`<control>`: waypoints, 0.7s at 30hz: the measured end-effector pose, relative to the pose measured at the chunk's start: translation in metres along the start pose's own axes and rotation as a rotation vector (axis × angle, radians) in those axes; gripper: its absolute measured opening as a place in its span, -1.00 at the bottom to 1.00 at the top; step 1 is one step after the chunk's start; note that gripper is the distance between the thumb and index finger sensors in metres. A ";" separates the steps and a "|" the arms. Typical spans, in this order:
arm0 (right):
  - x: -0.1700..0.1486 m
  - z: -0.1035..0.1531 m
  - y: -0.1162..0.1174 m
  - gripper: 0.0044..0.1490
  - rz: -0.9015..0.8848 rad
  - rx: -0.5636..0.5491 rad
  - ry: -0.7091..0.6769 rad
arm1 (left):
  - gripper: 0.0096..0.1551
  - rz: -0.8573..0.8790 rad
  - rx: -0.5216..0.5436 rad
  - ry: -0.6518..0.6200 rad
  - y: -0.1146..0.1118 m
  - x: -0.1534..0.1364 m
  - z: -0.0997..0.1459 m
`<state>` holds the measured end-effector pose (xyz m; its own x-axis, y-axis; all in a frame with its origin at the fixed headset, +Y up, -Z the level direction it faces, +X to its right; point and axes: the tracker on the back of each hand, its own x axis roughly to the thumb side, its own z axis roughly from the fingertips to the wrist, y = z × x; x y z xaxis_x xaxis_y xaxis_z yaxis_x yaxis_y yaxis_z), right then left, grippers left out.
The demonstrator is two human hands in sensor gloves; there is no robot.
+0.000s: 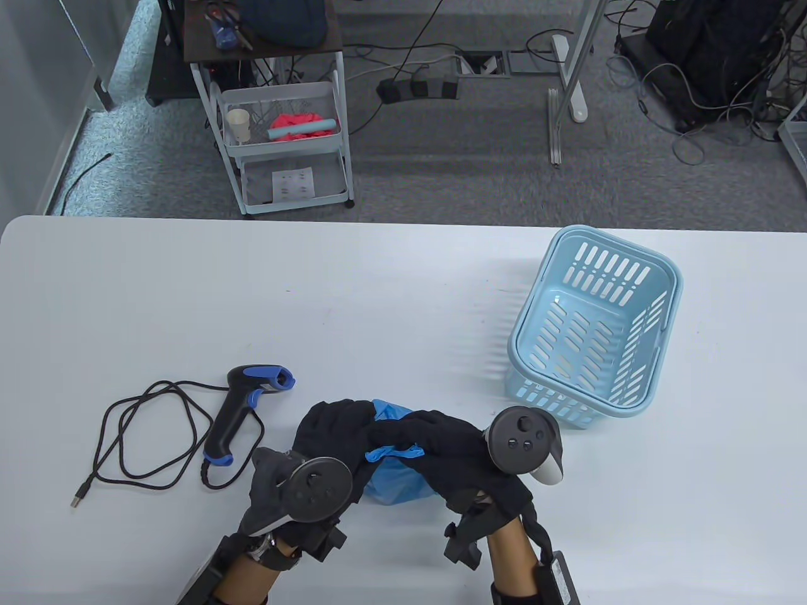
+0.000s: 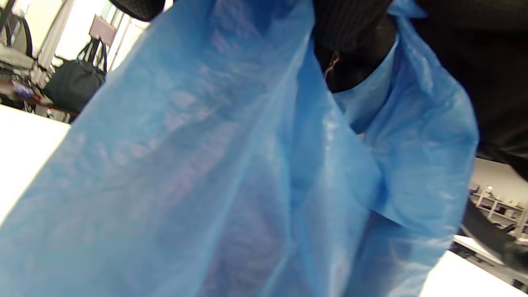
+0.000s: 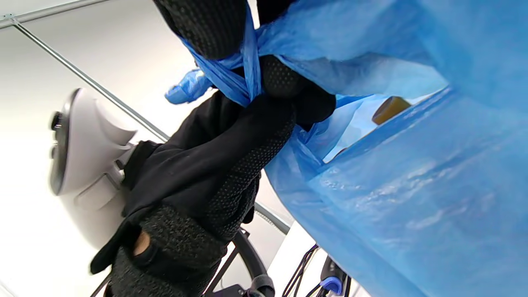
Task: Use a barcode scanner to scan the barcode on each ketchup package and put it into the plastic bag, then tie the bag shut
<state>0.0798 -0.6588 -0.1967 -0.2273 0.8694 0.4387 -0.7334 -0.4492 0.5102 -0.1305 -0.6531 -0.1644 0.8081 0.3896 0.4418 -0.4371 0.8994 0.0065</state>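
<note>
One thin, crinkled, translucent blue plastic bag (image 1: 396, 479) sits at the table's (image 1: 378, 296) near edge, its twisted handles pinched by both the left hand (image 1: 331, 435) and right hand (image 1: 441, 441), beside one barcode scanner (image 1: 243, 409) and one basket (image 1: 592, 334).

The bag (image 1: 398, 480) is thin blue plastic film, translucent, creased and faintly glossy. The gloves (image 1: 441, 441) are black matt knit cloth with a dotted palm texture, perhaps rubbery. The basket (image 1: 656, 378) is pale blue smooth moulded plastic. The scanner (image 1: 236, 409) is black and blue plastic. The worktop (image 1: 252, 296) looks smooth, matt white.
</note>
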 end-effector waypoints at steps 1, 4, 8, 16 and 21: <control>0.000 0.000 0.000 -0.50 -0.010 0.008 -0.005 | -0.53 0.020 -0.004 0.003 0.000 -0.001 0.000; -0.001 -0.001 0.001 -0.54 -0.033 0.041 -0.010 | -0.53 0.084 -0.035 0.001 0.002 -0.006 -0.002; 0.001 -0.002 0.002 -0.57 0.021 0.022 0.005 | -0.53 0.185 -0.089 -0.018 0.004 -0.012 -0.004; 0.006 -0.001 0.003 -0.60 0.149 -0.070 0.025 | -0.52 0.385 -0.179 -0.082 0.006 -0.023 -0.006; 0.008 0.000 0.003 -0.61 0.193 -0.110 0.027 | -0.30 0.454 -0.218 -0.126 0.005 -0.027 -0.005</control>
<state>0.0755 -0.6532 -0.1913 -0.3865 0.7752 0.4997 -0.7397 -0.5842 0.3340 -0.1521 -0.6584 -0.1812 0.4964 0.7350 0.4619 -0.6293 0.6712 -0.3917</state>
